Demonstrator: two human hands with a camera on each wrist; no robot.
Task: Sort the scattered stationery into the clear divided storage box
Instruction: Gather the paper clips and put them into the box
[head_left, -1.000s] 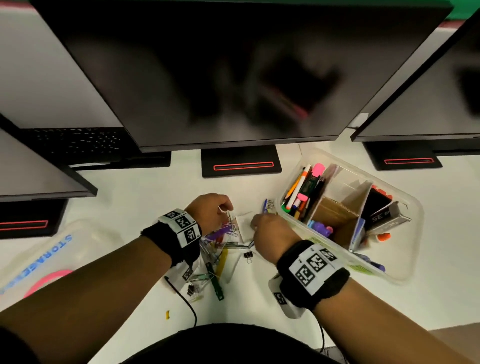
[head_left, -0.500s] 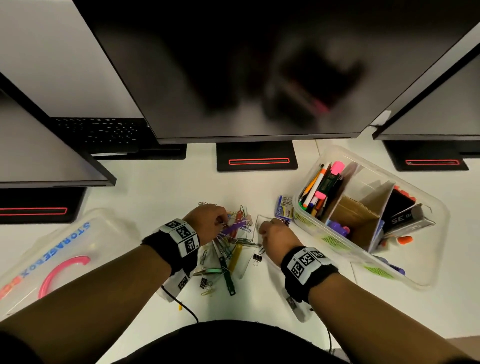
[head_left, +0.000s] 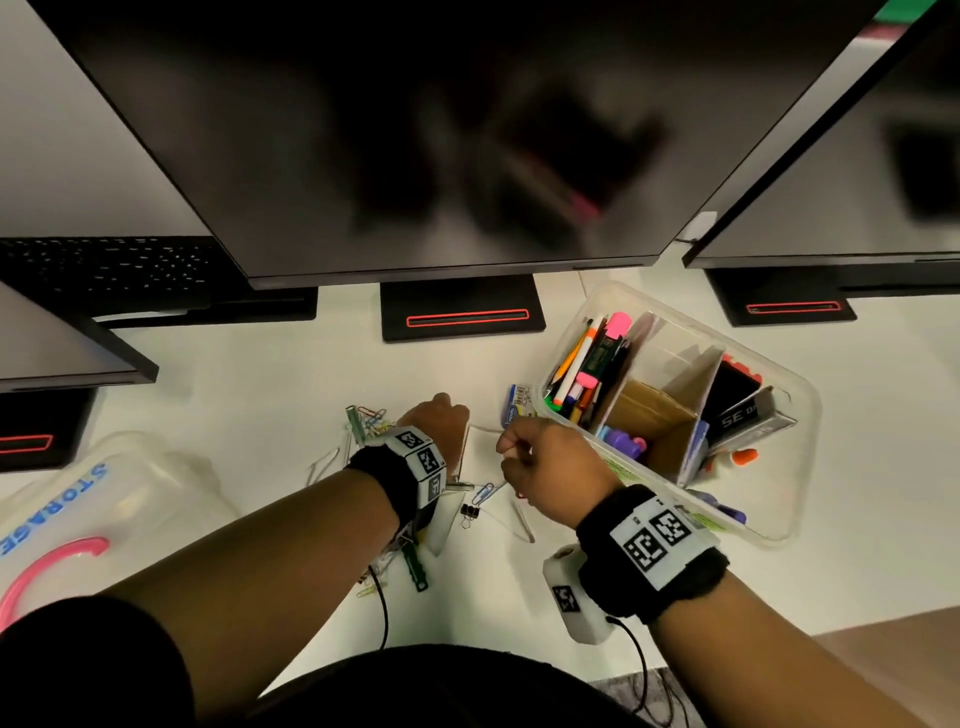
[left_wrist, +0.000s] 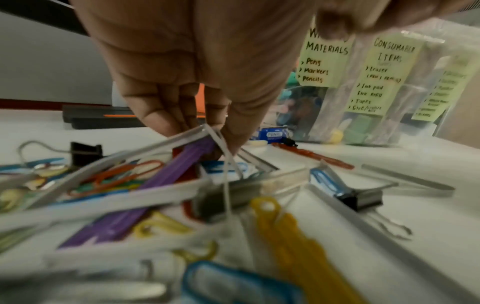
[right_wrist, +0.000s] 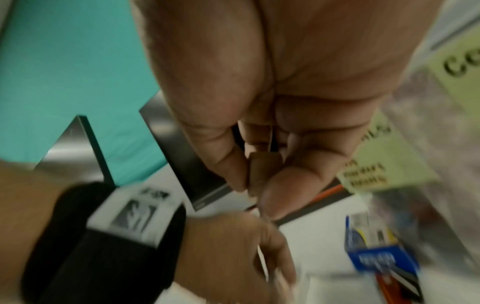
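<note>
Two hands work low over a white desk, wrists banded in black with printed markers. Nearest the body, a green plastic fastener and a few loose paper clips lie by the left forearm. Just beyond, a black binder clip and a blue paper clip sit between the wrists.

The left hand reaches down into the pile; in the left wrist view its fingertips are pressed together, pinching the corner of a small clear plastic case that holds colored paper clips, with a purple plastic fastener lying under it. A yellow plastic fastener lies close to that camera.

The right hand is lifted just beside the left, fingers curled in tight with the thumb against them; the right wrist view is blurred and what they pinch, if anything, cannot be told.

Past the hands, a small blue packet rests against the clear divided storage box, which stands to the right. Its left compartment holds pens, pencils and pink highlighters; the middle one shows brown cardboard; the right one holds dark boxes. Yellow handwritten labels are stuck on its near wall.

Farther back stand dark monitors. At far left lies the box's clear lid with a pink handle.
</note>
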